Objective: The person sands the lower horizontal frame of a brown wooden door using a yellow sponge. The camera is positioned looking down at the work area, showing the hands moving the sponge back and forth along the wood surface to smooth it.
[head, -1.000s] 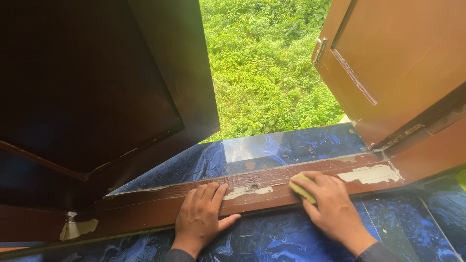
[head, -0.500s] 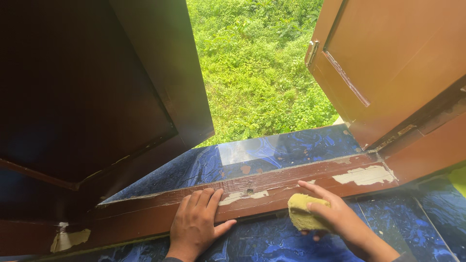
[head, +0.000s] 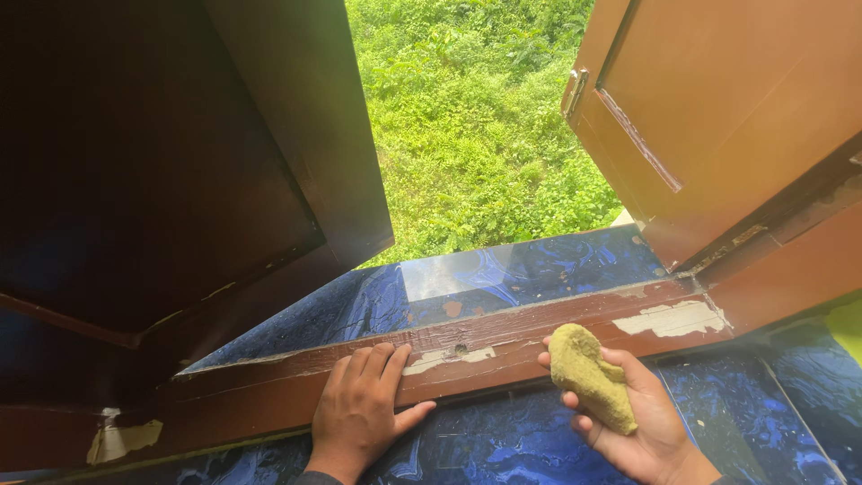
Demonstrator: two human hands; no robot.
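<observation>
Left hand (head: 361, 416) flat, palm down on brown window frame (head: 503, 346), grasping nothing; right hand (head: 628, 415) just below frame, palm up, cradling yellow sponge (head: 590, 374)

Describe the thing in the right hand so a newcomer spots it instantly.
Find the open window's brown wooden sill rail above blue marbled tile. At its near edge the right hand lies palm up, cradling a sponge: the only lumpy, yellow-green, porous thing.

Left hand (head: 364, 409) laid flat, palm down, fingers extended forward and close together, thumb spread to the side. Right hand (head: 628, 418) turned palm up, fingers loosely curled in a hold. Both wrists seen at lower edge.
</observation>
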